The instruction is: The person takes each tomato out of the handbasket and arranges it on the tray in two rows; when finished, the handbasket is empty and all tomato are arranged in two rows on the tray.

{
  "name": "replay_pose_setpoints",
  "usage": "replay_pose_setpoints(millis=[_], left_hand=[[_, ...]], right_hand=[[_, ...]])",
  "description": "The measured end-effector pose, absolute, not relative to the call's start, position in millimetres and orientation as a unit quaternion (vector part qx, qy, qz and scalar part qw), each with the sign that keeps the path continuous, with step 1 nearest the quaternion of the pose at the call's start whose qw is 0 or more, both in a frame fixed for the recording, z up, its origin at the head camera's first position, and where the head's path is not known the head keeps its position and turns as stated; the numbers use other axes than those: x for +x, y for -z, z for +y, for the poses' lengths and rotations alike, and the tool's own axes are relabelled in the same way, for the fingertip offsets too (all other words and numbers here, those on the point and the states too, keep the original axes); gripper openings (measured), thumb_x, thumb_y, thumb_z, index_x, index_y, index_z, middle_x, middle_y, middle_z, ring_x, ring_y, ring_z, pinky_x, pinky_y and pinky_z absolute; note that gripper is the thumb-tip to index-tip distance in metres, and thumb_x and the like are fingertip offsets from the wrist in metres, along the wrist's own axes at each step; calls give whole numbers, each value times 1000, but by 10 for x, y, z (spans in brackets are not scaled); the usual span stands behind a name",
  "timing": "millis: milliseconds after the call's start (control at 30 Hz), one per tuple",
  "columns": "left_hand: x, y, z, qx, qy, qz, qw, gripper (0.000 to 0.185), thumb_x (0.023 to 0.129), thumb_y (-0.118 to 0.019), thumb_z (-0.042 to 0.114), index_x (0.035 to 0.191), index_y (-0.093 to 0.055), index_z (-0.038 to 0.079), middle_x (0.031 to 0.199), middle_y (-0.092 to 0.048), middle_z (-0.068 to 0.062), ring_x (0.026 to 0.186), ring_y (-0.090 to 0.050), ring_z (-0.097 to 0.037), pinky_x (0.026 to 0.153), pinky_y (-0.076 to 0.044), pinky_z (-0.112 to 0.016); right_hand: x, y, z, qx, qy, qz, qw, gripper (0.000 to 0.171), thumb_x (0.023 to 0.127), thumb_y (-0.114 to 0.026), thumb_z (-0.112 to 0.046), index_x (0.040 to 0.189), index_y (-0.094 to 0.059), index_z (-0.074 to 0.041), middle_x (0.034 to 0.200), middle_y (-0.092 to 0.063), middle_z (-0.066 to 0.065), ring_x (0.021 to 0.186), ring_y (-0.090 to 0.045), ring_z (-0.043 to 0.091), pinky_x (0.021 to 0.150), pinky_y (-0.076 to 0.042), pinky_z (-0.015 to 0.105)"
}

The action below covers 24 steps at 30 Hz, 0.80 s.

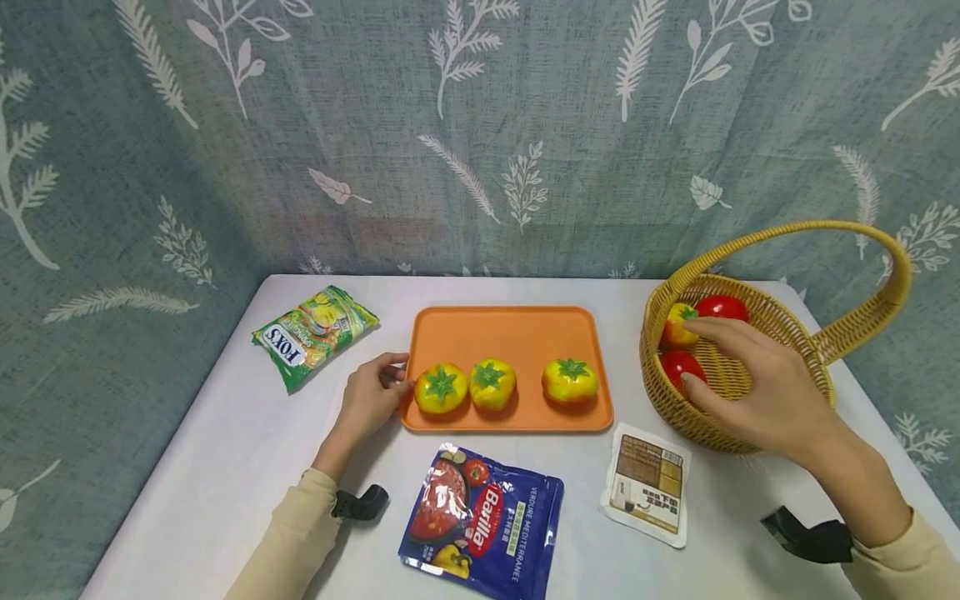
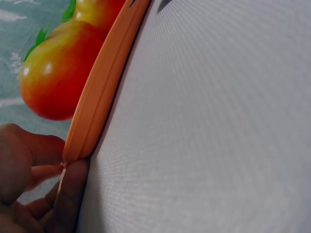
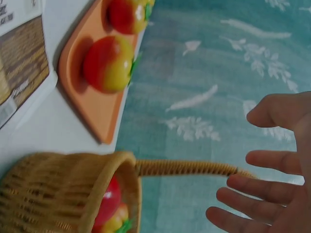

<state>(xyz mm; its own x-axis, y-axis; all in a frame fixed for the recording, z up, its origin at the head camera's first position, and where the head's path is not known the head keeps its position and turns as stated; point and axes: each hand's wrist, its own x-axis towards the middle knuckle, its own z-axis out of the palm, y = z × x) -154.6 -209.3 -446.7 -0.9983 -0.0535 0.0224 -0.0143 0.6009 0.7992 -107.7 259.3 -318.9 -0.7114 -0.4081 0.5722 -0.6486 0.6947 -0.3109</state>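
My left hand (image 1: pixel 372 393) grips the left edge of an orange tray (image 1: pixel 502 333); in the left wrist view, thumb and fingers (image 2: pixel 73 187) meet at its corner. On the tray sit three yellow-red tomatoes with green leafy tops: one at the left (image 1: pixel 441 388), another beside it (image 1: pixel 492 384), and one at the right (image 1: pixel 570 381). My right hand (image 1: pixel 772 392) is over a wicker basket (image 1: pixel 738 437), fingers spread and holding nothing. Inside the basket lie a yellow-red tomato (image 1: pixel 677 327) and two red, glossy round pieces (image 1: pixel 723 307), partly hidden by the hand and rim.
A green Fox's packet (image 1: pixel 315 335) lies left of the tray. In front of the tray is a blue Barilla pouch (image 1: pixel 483 521), with a white-and-brown packet (image 1: pixel 648 485) to its right. The basket's tall handle (image 1: pixel 795 227) arches up at the right. A patterned curtain (image 1: pixel 480 167) stands behind the table.
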Motion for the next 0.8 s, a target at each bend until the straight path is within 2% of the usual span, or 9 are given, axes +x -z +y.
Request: replay_pose_setpoints(millis=[67,133,267,333,367,400,500,800], left_hand=[[-1549,4467,-2095,19,447,-894,22,40,88,-72,6,127,-65,4,97,-67,-11,75,-62,-20,54,-54,-29],[-1551,4467,-2099,19,447,-894,22,40,88,-72,6,127,-65,4,97,-67,-11,75,-62,-20,54,-54,-29],[-1555,4473,-2103,18,444,-895,20,40,88,-72,6,127,-65,5,97,-67,-11,75,-62,-20,55,-54,-30],[-1554,4476,-2101,18,445,-895,19,40,88,-72,7,128,-65,5,98,-67,-11,75,-62,-21,55,-54,-30],[-1553,4476,-2099,17,446,-895,19,40,89,-72,7,128,-65,5,98,-67,-12,74,-62,-21,54,-54,-30],[-1553,4481,-2098,16,447,-894,19,40,89,-71,7,128,-64,5,98,-67,-12,74,-62,-21,54,-54,-30],[-1550,4484,-2095,15,443,-896,21,40,89,-71,8,128,-64,6,97,-67,-11,74,-62,-21,54,-54,-30],[-1553,4496,-2088,17,437,-899,27,40,88,-72,6,127,-65,5,97,-67,-11,76,-62,-21,55,-53,-29]], right_hand=[[-1098,3216,2650,282,-253,-895,237,61,67,-83,-5,126,-66,-4,123,-66,12,112,-60,32,98,-30,7],[-1121,3255,2702,264,-246,-903,235,61,67,-84,-6,125,-66,-2,122,-66,13,108,-62,32,94,-33,7],[-1178,3342,2786,232,-230,-921,212,59,72,-85,-10,126,-64,0,120,-66,17,98,-64,33,82,-48,23],[-1209,3389,2827,223,-224,-927,200,58,73,-85,-12,126,-63,1,120,-65,20,95,-65,36,76,-53,37],[-1228,3409,2847,220,-224,-930,193,58,74,-84,-13,127,-63,2,120,-65,21,96,-64,38,76,-53,44],[-1248,3427,2867,217,-223,-931,189,59,75,-84,-14,127,-62,2,120,-64,22,96,-64,39,77,-54,46],[-1287,3468,2907,205,-225,-938,168,60,76,-84,-15,128,-61,3,123,-63,25,105,-60,45,81,-49,62],[-1357,3591,2942,168,-218,-956,100,65,79,-85,-23,131,-57,4,126,-60,28,112,-55,49,88,-43,69]])
